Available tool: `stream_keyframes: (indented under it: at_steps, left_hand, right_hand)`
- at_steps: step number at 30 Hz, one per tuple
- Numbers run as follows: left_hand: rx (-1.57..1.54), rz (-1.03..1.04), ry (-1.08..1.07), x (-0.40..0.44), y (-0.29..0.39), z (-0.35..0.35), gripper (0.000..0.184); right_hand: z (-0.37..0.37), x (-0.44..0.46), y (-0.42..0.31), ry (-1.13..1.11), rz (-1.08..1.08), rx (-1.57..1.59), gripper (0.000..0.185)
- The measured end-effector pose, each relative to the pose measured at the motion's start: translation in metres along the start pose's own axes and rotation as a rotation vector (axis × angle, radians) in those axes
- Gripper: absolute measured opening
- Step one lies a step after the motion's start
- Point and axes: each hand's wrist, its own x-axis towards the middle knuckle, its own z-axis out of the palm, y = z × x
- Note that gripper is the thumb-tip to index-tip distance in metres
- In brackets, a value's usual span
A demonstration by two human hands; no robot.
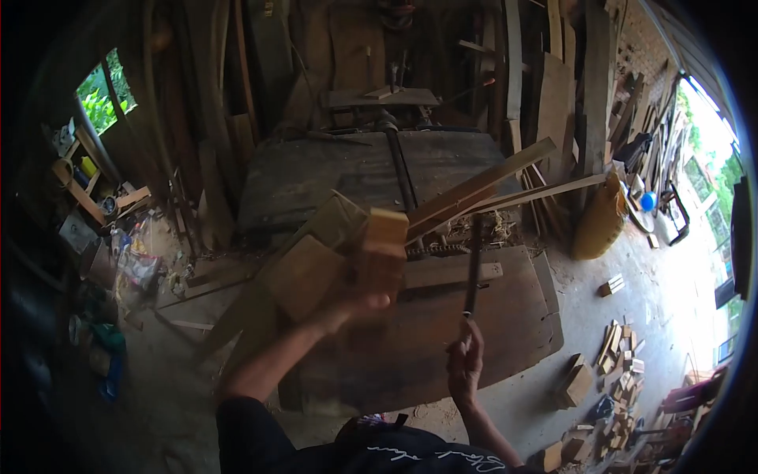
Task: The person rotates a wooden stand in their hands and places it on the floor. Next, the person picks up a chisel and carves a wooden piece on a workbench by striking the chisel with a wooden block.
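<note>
My left hand (359,304), smeared by motion, is closed around a wooden block (385,229) above the worktable (395,347). Beside it, to the left, a larger square-faced wooden block (306,276) sits near a flat board (335,217). My right hand (466,355) grips the lower end of a long, dark, narrow file-like tool (474,272), which points up and away from me. A pale ring shows just above my fingers; the exact kind of tool is unclear. The tool and the held block are apart.
Long wooden strips (482,182) slant across the bench behind the tool. A short batten (454,274) lies on the tabletop. On the floor at right are several wood offcuts (620,379) and a yellowish sack (598,225). Tall planks (553,103) lean at the back.
</note>
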Motion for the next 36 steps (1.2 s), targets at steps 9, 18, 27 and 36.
stream_keyframes:
  at_steps: [9, 18, 27, 36]
  left_hand:
    - [-0.373, -0.071, -0.017, -0.124, -0.081, 0.122, 0.065]
    - [-0.083, -0.087, -0.024, -0.199, -0.145, 0.256, 0.089]
    - [-0.106, 0.026, -0.378, -0.229, -0.172, 0.365, 0.107]
    - [-0.291, 0.167, -0.451, -0.224, -0.157, 0.443, 0.112]
  right_hand:
    - [-0.035, -0.084, -0.012, -0.487, 0.02, 0.017, 0.093]
    - [-0.151, -0.21, 0.012, -0.356, 0.245, 0.433, 0.096]
    - [-0.238, -0.292, -0.02, 0.119, 0.035, 0.603, 0.079]
    - [-0.284, -0.34, 0.0, 0.297, -0.08, 0.53, 0.078]
